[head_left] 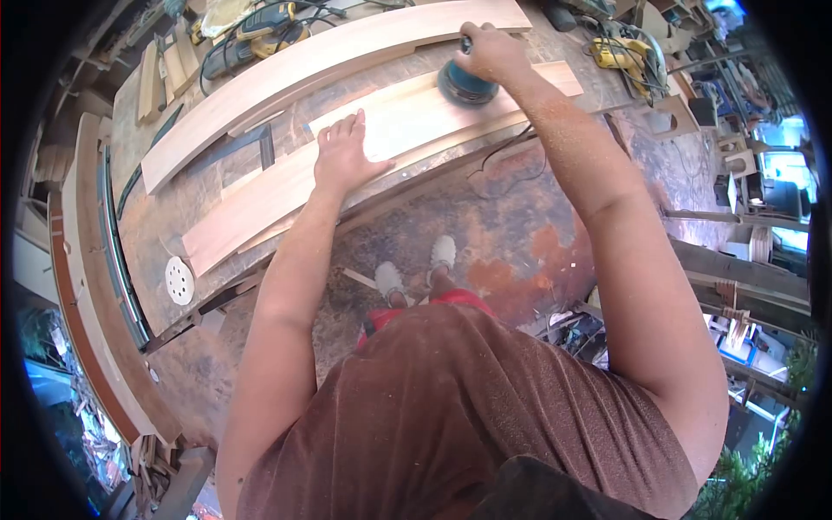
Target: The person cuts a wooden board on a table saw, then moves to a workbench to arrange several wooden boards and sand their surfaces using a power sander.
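My right hand is wrapped round the top of a teal and black orbital sander, whose pad rests on a pale wooden plank near its right end. Sawdust coats my right forearm. My left hand lies on the planks left of the sander, fingers spread and holding nothing. Under and beside that hand, a second pinkish board runs toward the lower left of the workbench. The sander's underside is hidden against the wood.
Behind lies a long, thick board. A perforated sanding disc sits at the bench's left end. Corded power tools are at the back left, a yellow power tool at the right. A thin cable hangs over the front edge.
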The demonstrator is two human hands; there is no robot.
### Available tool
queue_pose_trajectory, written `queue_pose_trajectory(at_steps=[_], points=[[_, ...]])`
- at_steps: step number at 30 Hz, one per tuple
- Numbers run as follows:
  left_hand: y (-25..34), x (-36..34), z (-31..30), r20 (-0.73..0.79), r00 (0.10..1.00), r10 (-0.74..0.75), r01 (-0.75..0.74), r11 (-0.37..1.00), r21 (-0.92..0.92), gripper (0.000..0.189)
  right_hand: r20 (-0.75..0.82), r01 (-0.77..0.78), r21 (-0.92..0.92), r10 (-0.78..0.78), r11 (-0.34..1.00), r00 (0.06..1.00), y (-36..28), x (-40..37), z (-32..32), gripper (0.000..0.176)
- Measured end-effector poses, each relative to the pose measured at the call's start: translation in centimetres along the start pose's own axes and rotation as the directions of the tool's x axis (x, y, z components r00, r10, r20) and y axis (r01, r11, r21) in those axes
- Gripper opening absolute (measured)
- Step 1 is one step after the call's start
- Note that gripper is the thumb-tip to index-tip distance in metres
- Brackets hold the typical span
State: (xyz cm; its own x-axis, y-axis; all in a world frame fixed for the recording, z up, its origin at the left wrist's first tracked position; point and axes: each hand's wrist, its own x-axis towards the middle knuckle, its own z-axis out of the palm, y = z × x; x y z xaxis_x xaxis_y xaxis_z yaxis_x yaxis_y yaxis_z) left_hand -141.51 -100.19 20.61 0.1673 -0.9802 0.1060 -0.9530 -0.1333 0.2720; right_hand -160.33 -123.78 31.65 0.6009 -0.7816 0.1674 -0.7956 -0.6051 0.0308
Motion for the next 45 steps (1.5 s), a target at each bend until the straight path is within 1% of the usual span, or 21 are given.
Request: queue_pose_trajectory(at_steps=[4, 6, 8, 13, 15, 16, 18, 19, 22, 24, 27, 28, 30, 32, 34, 35, 36, 37, 41, 43, 45], points=[[0.1, -0.1, -0.5, 0.025, 1.0, -0.017, 0.018, 0.999, -0.048, 0.111, 0.069, 0.05, 0.031, -0.052, 0.998, 0.996, -6.3, -1.5, -1.1, 0.05], [0.1, -0.4, -0.3, -0.08, 0.997, -0.006, 0.005, 1.0, -0.017, 0.115, 0.089, 0.051, 0.047, -0.055, 0.998, 0.995, -8.7, -2.1, -1.5, 0.05], [0.1, -0.4, 0.0, -0.105, 0.994, 0.001, -0.004, 1.0, -0.021, 0.117, 0.079, 0.092, 0.06, -0.097, 0.994, 0.992, -10.2, -2.4, -1.7, 0.051], [0.0, -0.5, 0.5, -0.142, 0.99, 0.021, -0.021, 1.0, 0.005, 0.119, 0.09, 0.074, 0.076, -0.081, 0.994, 0.993, -11.5, -3.9, -2.0, 0.049], [0.1, -0.3, -0.1, -0.066, 0.997, -0.026, 0.025, 1.0, -0.006, 0.118, 0.07, 0.078, 0.079, -0.083, 0.994, 0.994, -11.2, -3.3, -2.2, 0.049], [0.1, 0.1, -0.8, -0.08, 0.997, -0.02, 0.02, 1.0, -0.002, 0.118, 0.094, 0.04, 0.07, -0.047, 0.997, 0.994, -10.8, -3.1, -2.3, 0.049], [0.6, 0.1, -1.1, 0.054, 0.996, -0.064, 0.066, 0.997, -0.027, 0.116, 0.131, -0.023, 0.063, 0.015, 0.998, 0.991, -9.5, -3.3, -2.3, 0.048], [0.4, 0.1, -0.4, 0.003, 0.998, -0.056, 0.056, 0.998, -0.001, 0.115, 0.156, -0.055, 0.058, 0.046, 0.997, 0.987, -8.6, -3.4, -2.5, 0.048], [0.6, 0.1, -0.6, 0.014, 0.998, -0.063, 0.063, 0.998, -0.005, 0.115, 0.138, -0.09, 0.043, 0.084, 0.995, 0.987, -5.2, -2.7, -2.3, 0.047], [1.0, 0.2, -0.8, 0.027, 0.998, -0.06, 0.06, 0.998, -0.007, 0.114, 0.116, -0.159, 0.037, 0.154, 0.987, 0.981, -2.6, -2.5, -1.9, 0.046], [1.3, 0.3, -1.0, 0.036, 0.997, -0.071, 0.07, 0.997, 0.031, 0.115, 0.115, -0.212, 0.017, 0.208, 0.977, 0.971, 1.7, -1.7, -1.1, 0.046], [1.5, 0.4, -1.2, 0.052, 0.996, -0.078, 0.076, 0.996, 0.048, 0.115, 0.121, -0.209, 0.025, 0.205, 0.978, 0.971, 3.5, -1.3, -0.5, 0.046], [1.5, 0.3, -0.9, 0.074, 0.993, -0.091, 0.086, 0.994, 0.07, 0.115, 0.041, -0.206, 0.017, 0.205, 0.978, 0.978, 7.2, -0.9, 0.5, 0.046], [1.2, 0.5, -0.3, 0.013, 0.999, -0.032, 0.031, 0.997, 0.073, 0.115, 0.041, -0.228, 0.013, 0.228, 0.974, 0.973, 9.8, -0.7, 0.0, 0.045], [1.5, 0.6, -0.4, 0.031, 0.998, -0.055, 0.052, 0.995, 0.088, 0.114, 0.045, -0.256, 0.015, 0.255, 0.967, 0.966, 12.4, -0.9, -0.7, 0.045], [1.7, 0.6, -0.4, 0.041, 0.996, -0.075, 0.071, 0.993, 0.095, 0.113, 0.007, -0.245, 0.024, 0.245, 0.969, 0.969, 13.8, -1.1, -1.3, 0.033], [1.8, 0.7, -0.4, 0.042, 0.996, -0.08, 0.076, 0.992, 0.098, 0.113, -0.034, -0.234, 0.033, 0.235, 0.972, 0.971, 14.9, -0.9, -2.0, 0.027], [1.9, 0.7, -0.3, 0.043, 0.996, -0.081, 0.077, 0.993, 0.094, 0.112, -0.057, -0.265, 0.038, 0.267, 0.963, 0.962, 15.5, -0.9, -3.1, 0.026], [1.9, 0.9, -0.1, 0.038, 0.997, -0.072, 0.068, 0.994, 0.09, 0.111, -0.031, -0.269, 0.041, 0.27, 0.962, 0.962, 21.3, 0.7, -0.9, 0.03], [1.8, 1.0, 0.1, 0.033, 0.998, -0.061, 0.058, 0.993, 0.101, 0.11, -0.077, -0.228, -0.017, 0.226, 0.974, 0.971, 24.5, 2.2, 1.0, 0.036], [1.7, 1.1, 0.2, 0.025, 0.998, -0.052, 0.049, 0.993, 0.109, 0.11, -0.055, -0.239, -0.019, 0.237, 0.971, 0.97, 26.6, 3.1, 1.5, 0.037]])
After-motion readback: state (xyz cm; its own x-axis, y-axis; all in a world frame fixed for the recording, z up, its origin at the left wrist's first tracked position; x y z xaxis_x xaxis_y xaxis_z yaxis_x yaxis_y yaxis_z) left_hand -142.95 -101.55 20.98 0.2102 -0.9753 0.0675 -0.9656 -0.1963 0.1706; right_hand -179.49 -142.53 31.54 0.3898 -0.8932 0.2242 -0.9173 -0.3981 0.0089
